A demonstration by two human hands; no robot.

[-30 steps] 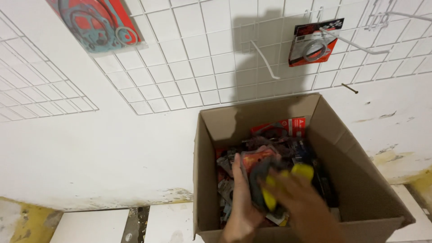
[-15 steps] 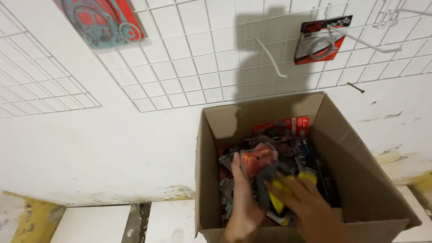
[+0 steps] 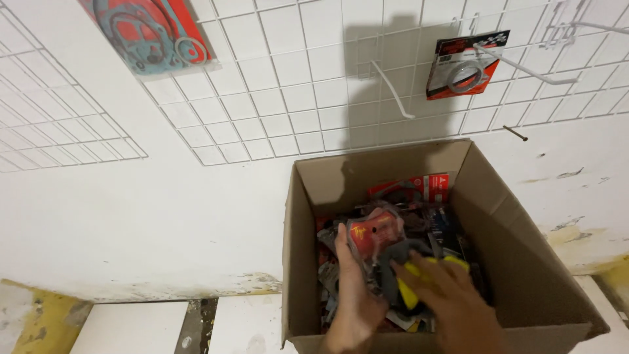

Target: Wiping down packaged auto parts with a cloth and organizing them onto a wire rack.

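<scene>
Red packet [image 3: 375,231] betw. both hands, in box [image 3: 524,262].

packets [image 3: 393,242] in box [image 3: 524,262], grid [image 3: 295,85] behind

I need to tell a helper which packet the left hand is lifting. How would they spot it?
Look in the open cardboard box below the white wire grid. The left hand holds a small red-orange packet above the darker jumble, left of the yellow item.

wall [image 3: 164,216] — white, scuffed | wire grid [image 3: 295,98] — white, mounted | floor tiles [image 3: 131,328] — pale
</scene>
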